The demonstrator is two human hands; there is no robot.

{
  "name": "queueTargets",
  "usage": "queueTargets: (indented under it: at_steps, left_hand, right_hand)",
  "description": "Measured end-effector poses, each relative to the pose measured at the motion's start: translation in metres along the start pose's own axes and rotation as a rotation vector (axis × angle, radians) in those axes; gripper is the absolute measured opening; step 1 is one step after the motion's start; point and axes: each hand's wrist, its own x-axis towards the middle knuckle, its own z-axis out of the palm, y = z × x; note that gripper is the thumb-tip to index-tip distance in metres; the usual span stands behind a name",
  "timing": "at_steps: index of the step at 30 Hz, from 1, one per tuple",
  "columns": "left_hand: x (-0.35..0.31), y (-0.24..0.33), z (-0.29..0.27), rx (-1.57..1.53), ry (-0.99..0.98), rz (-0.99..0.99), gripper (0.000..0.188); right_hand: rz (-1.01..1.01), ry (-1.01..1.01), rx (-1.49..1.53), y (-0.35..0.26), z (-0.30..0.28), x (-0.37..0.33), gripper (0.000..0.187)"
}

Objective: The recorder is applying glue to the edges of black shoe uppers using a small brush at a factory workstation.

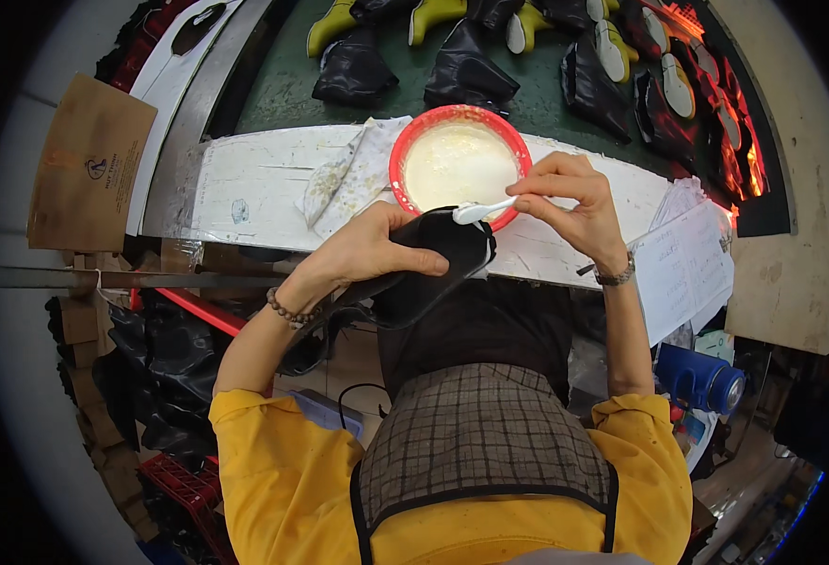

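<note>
My left hand [381,250] grips a black leather boot upper [428,294], thumb on top, fingers mostly hidden beneath it. A pale line runs along the upper's edge near its far right end. In my right hand [570,202], pinched between thumb and fingers, is a small white brush [486,209] like a toothbrush. Its coated head rests at the upper's far edge; whether the bristles touch is hard to tell. Just beyond both hands stands a red bowl [398,166] of creamy pale liquid [459,165], with dried smears on its rim.
A stained cloth [346,179] lies left of the bowl on the white board [254,179]. Beyond, a green conveyor belt [278,89] carries black uppers and yellow-green shoe lasts [438,17], with a red glow at right. Written sheets [683,268], a blue flask [701,379] and a cardboard box [89,165] flank me.
</note>
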Motion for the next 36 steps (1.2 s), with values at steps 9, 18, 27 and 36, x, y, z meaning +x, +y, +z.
queueTargets:
  at_steps: [9,18,27,36]
  left_hand:
    - [-0.004,0.007,-0.006,-0.052,0.330,0.182,0.032]
    - [0.022,0.002,-0.039,0.392,0.783,0.415,0.039]
    - [0.085,0.008,-0.094,0.631,0.983,0.417,0.052]
    - [0.066,0.012,-0.127,0.385,0.915,0.246,0.050]
  right_hand:
    - [-0.015,0.122,-0.123,0.003,0.007,-0.009,0.014]
    - [0.231,0.110,0.178,0.000,0.035,-0.004,0.015]
    - [0.156,0.024,0.437,-0.057,0.124,0.036,0.069]
    - [-0.172,0.137,0.234,-0.054,0.121,0.045,0.064]
